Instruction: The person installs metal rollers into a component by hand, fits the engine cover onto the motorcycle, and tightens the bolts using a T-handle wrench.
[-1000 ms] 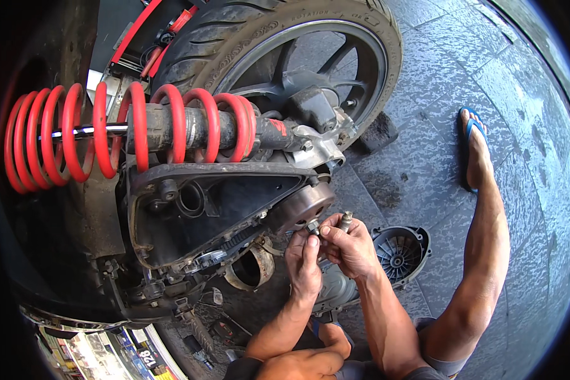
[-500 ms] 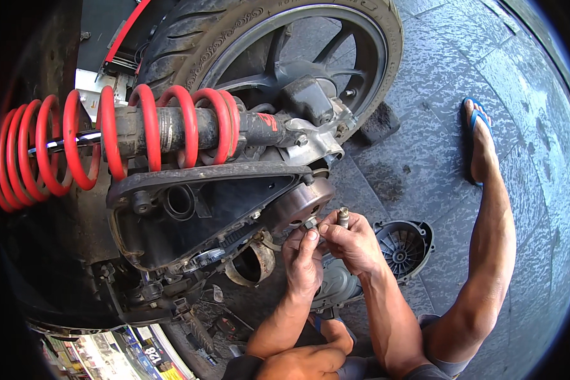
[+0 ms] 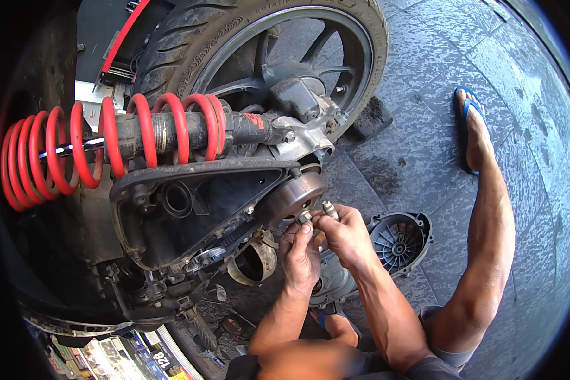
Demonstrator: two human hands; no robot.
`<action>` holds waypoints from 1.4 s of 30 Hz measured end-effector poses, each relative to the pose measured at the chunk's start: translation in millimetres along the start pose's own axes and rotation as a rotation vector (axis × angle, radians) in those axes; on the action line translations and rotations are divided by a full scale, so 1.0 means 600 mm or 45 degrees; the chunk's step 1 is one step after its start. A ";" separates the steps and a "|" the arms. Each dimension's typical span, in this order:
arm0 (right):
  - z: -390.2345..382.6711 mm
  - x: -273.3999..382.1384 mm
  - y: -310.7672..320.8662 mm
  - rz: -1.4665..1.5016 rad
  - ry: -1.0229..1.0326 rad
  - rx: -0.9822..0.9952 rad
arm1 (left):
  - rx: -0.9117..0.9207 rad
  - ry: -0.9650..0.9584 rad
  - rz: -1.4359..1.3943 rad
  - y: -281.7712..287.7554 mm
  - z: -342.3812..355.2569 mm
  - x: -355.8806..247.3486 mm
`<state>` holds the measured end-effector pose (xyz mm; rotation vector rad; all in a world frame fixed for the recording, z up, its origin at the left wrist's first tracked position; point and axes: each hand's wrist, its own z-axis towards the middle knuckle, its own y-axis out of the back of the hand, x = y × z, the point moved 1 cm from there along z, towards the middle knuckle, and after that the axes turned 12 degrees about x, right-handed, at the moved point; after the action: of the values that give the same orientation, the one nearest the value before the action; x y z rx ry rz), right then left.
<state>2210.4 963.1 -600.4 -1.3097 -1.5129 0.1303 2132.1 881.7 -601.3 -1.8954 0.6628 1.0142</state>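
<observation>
A round brown metal clutch bell (image 3: 290,201) sits at the rear end of the scooter's uncovered drive case (image 3: 209,209). At its centre, a hex nut (image 3: 305,217) shows at the fingertips of my left hand (image 3: 301,256), with thumb and fingers closed on it from below. Right beside it, my right hand (image 3: 349,239) is closed around a small stepped metal cylinder (image 3: 330,211), whose narrower end points up past the fingers. The right fingertips come close to the left ones; whether they touch the nut is hidden.
The red coil spring shock (image 3: 180,130) and rear wheel (image 3: 368,76) are above. A finned round cover (image 3: 398,246) lies on the floor right of my wrists. A loose metal ring (image 3: 252,261) hangs below the case. A dark block (image 3: 372,118) touches the tyre. My sandalled foot (image 3: 472,114) is far right.
The view has shifted slightly, so the wheel and shock sit further left. The metal cylinder in my right hand now leans left. Both hands stay at the clutch bell.
</observation>
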 end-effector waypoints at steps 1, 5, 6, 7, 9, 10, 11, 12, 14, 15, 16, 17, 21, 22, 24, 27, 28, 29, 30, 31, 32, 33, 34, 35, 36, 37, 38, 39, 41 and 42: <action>-0.002 0.000 0.001 -0.085 -0.012 -0.002 | -0.013 -0.032 0.032 -0.001 -0.001 0.000; -0.010 -0.008 0.009 0.040 -0.168 -0.004 | -0.049 -0.040 -0.009 -0.001 0.001 0.002; -0.011 -0.010 0.013 0.056 -0.131 0.025 | -0.005 -0.042 -0.022 -0.001 0.002 0.002; -0.011 -0.015 0.016 0.154 -0.155 0.059 | 0.019 -0.075 -0.081 0.000 0.004 0.003; -0.009 -0.029 0.021 0.347 -0.135 0.175 | 0.050 -0.135 -0.124 0.004 0.006 0.005; -0.007 -0.039 0.022 0.330 -0.160 0.117 | 0.049 -0.121 -0.132 0.007 0.007 0.007; -0.004 -0.049 0.023 0.384 -0.157 0.118 | 0.087 -0.127 -0.125 0.011 0.007 0.009; -0.002 -0.060 0.022 0.471 -0.098 0.183 | 0.123 -0.152 -0.109 0.015 0.007 0.010; 0.002 -0.084 0.012 0.206 -0.174 -0.019 | 0.061 -0.110 -0.062 0.027 0.001 0.018; -0.006 -0.093 0.011 0.196 -0.319 -0.107 | 0.044 -0.139 -0.016 0.034 0.001 0.020; -0.008 -0.099 0.011 0.160 -0.511 -0.234 | 0.037 -0.103 -0.004 0.043 0.003 0.022; -0.014 -0.101 0.010 0.309 -0.458 -0.237 | -0.174 -0.016 -0.086 0.054 0.006 0.024; -0.016 -0.071 0.028 0.278 0.020 -0.052 | -0.280 -0.007 -0.056 0.072 -0.014 0.027; -0.014 -0.062 0.035 0.418 0.084 0.030 | -0.179 -0.086 0.055 0.070 -0.013 0.025; -0.012 -0.053 0.040 0.329 0.140 -0.108 | -0.151 -0.086 0.014 0.063 -0.014 0.019; -0.017 -0.055 0.045 0.293 0.145 -0.286 | 0.023 0.075 -0.288 0.042 -0.006 0.013; -0.021 -0.058 0.046 0.289 0.191 -0.290 | 0.041 0.098 -0.293 0.034 -0.005 0.013; -0.023 -0.061 0.049 0.346 0.201 -0.309 | 0.096 0.102 -0.329 0.026 -0.004 0.017; -0.026 -0.065 0.052 0.407 0.186 -0.350 | 0.161 0.097 -0.366 0.019 -0.004 0.020; -0.027 -0.067 0.057 0.407 0.185 -0.358 | 0.193 0.086 -0.398 0.017 -0.002 0.021; -0.026 -0.069 0.059 0.391 0.218 -0.332 | 0.198 0.091 -0.399 0.016 -0.002 0.022; -0.025 -0.071 0.061 0.392 0.214 -0.339 | 0.184 0.072 -0.408 0.016 -0.001 0.024; -0.023 -0.072 0.063 0.393 0.204 -0.333 | 0.171 0.034 -0.405 0.016 -0.001 0.025; -0.021 -0.073 0.063 0.392 0.211 -0.317 | 0.176 0.047 -0.419 0.017 -0.002 0.025; -0.019 -0.073 0.064 0.384 0.235 -0.333 | 0.155 0.006 -0.414 0.019 -0.002 0.024; -0.018 -0.074 0.062 0.376 0.217 -0.324 | 0.125 -0.044 -0.396 0.020 -0.002 0.021; -0.017 -0.075 0.060 0.374 0.184 -0.298 | 0.133 -0.038 -0.409 0.019 -0.004 0.019; -0.017 -0.075 0.058 0.386 0.167 -0.302 | 0.075 -0.021 -0.345 0.018 -0.007 0.016; -0.018 -0.075 0.055 0.394 0.181 -0.291 | 0.002 -0.042 -0.243 0.014 -0.013 0.010; -0.019 -0.075 0.054 0.408 0.154 -0.287 | 0.005 -0.035 -0.243 0.011 -0.016 0.007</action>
<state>2231.2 935.7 -645.3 -1.7055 -1.2337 0.0849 2132.9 869.8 -604.9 -1.8980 0.4577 0.9145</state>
